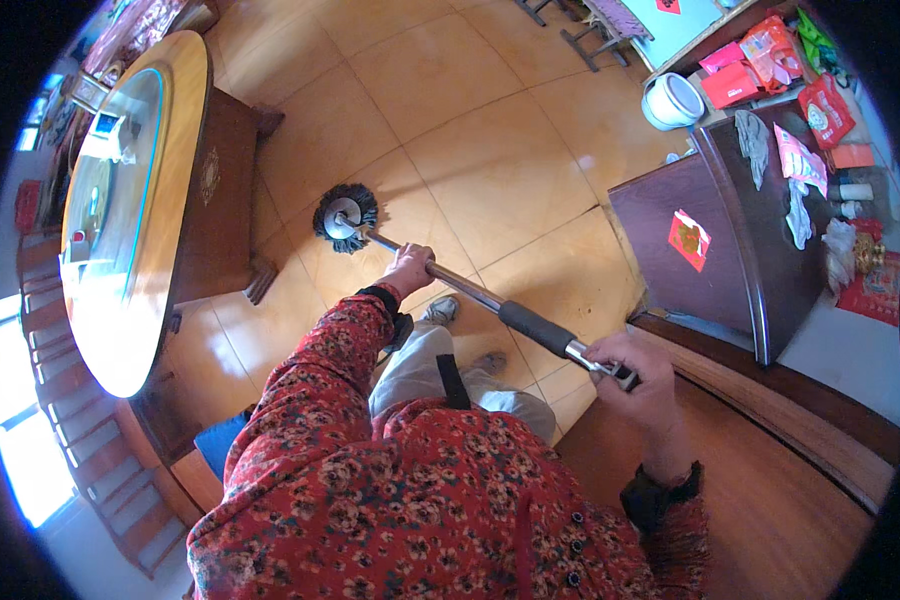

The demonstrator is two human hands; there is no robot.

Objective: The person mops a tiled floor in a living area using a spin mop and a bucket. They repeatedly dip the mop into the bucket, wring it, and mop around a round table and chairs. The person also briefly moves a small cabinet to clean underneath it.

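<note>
A spin mop's metal pole runs slantwise across the view in front of me. My left hand is wrapped around the lower pole. Farther up, beyond a dark foam grip, my right hand grasps the pole's top end. At the far end, the round mop head, with a pale disc and dark strands, rests on the tan floor tiles.
An oval wooden table with a glass top stands at left. On the right are a dark wooden cabinet bearing bags and cloths, and a white bucket. A folding stool stands at the top.
</note>
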